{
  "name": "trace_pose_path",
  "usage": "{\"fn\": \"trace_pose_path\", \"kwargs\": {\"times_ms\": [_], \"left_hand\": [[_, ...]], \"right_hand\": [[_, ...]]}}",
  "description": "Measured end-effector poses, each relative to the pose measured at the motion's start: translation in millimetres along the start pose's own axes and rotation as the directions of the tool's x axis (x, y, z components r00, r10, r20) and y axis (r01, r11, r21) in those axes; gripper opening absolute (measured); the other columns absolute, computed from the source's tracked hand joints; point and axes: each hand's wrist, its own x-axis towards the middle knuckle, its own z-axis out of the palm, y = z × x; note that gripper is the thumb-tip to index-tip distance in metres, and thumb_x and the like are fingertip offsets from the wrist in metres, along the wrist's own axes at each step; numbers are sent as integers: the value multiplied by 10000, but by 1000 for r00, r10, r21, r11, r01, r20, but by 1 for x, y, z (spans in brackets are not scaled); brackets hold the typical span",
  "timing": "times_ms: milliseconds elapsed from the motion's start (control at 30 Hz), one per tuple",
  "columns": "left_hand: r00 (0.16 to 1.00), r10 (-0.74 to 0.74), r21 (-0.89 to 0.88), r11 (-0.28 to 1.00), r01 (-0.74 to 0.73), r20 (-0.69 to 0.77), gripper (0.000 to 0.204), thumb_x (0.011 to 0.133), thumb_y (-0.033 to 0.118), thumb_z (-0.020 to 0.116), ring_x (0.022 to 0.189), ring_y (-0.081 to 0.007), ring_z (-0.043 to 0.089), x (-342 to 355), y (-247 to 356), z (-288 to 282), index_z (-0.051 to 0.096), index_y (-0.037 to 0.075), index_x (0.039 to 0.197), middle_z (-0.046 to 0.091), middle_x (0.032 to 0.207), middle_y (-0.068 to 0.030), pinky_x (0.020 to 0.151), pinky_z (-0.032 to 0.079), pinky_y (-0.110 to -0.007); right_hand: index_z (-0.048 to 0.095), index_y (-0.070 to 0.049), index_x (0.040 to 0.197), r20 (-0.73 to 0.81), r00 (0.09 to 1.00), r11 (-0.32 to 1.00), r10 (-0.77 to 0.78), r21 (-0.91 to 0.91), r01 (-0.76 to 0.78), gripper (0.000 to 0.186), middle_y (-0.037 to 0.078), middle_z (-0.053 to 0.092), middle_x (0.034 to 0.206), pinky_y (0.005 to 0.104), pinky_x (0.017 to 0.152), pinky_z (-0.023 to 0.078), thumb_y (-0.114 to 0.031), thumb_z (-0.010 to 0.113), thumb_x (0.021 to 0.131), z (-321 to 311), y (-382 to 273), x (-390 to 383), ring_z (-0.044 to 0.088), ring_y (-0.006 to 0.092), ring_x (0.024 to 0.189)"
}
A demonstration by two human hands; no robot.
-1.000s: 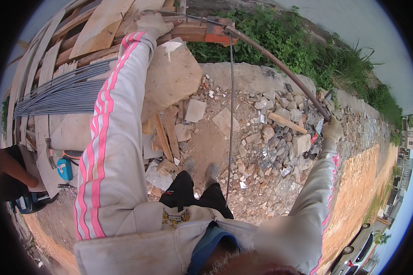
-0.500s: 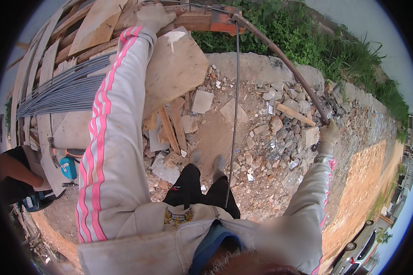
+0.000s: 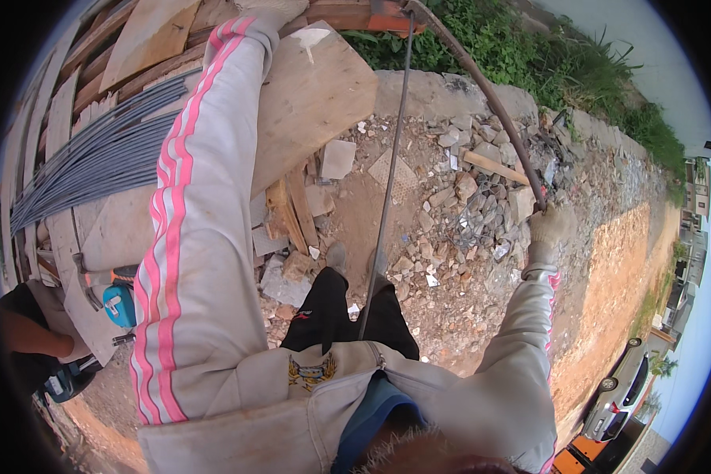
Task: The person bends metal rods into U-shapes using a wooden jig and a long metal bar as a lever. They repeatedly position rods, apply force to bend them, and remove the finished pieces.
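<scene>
My right hand [image 3: 551, 224], in a pale work glove, is closed round the near end of a rusty metal bar [image 3: 494, 99]. That bar curves up to the far edge of the picture, where it meets an orange-marked wooden beam [image 3: 355, 16]. From the same spot a thin steel rod [image 3: 389, 178] runs down toward my legs, its lower end by my thigh. My gloved left hand [image 3: 272, 8] is stretched out to the far edge beside the beam. The picture's rim cuts off its fingers, so its hold is hidden.
Steel rods [image 3: 95, 162] lie bundled over boards at left, near a hammer [image 3: 87, 282] and teal tape measure [image 3: 119, 305]. A large wooden panel [image 3: 316, 103] lies beside my left arm. Broken rubble [image 3: 458, 197] covers the ground ahead. Another person's arm [image 3: 35, 325] shows far left.
My right hand has drawn the rusty bar's near end closer to me. The thin rod's lower end has swung left. The whole view has shifted, leaving my left hand's fingers out of the picture.
</scene>
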Motion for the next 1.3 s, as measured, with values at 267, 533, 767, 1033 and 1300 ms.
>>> {"fn": "trace_pose_path", "kwargs": {"times_ms": [267,533,767,1033,1300], "left_hand": [[989,5,-3,1000,-4,147,1023,841,785,583,1456,-394,446,0,-2,-13,545,-30,1458,499,1527,-275,1209,328,-493],[989,-15,128,991,34,-150,1054,835,809,574,1391,-406,516,-3,3,11,539,-41,1457,528,1498,-278,1190,353,-492],[999,-11,89,996,8,33,973,845,812,556,1432,-393,468,-17,4,-19,641,2,1378,542,1499,-244,1202,333,-487],[995,-15,131,991,27,-94,1016,854,813,536,1466,-405,418,-10,2,-3,590,-30,1418,483,1543,-264,1219,308,-482],[997,-54,193,979,66,-63,1175,790,938,446,1501,-501,326,22,-15,32,418,64,1574,394,1580,-329,1227,249,-606]], "right_hand": [[736,-163,1006,-112,994,998,-1,-68,-7,217,158,739,912,519,716,548,-332,661,891,-45,20,2,716,407,859],[761,-152,991,-68,997,999,19,-30,-21,199,165,741,920,522,749,543,-294,697,867,1,12,-25,718,395,895],[760,-132,914,-78,997,997,-22,66,27,153,170,721,813,488,699,534,-256,694,854,9,0,-35,705,383,803],[745,-132,1038,56,997,998,61,-1,-61,224,208,734,879,520,725,547,-253,660,870,-33,-22,-69,720,402,847],[727,-131,1010,-2,1000,997,-10,73,10,212,206,720,822,532,704,538,-303,656,908,-19,-16,-46,708,432,808]]}}
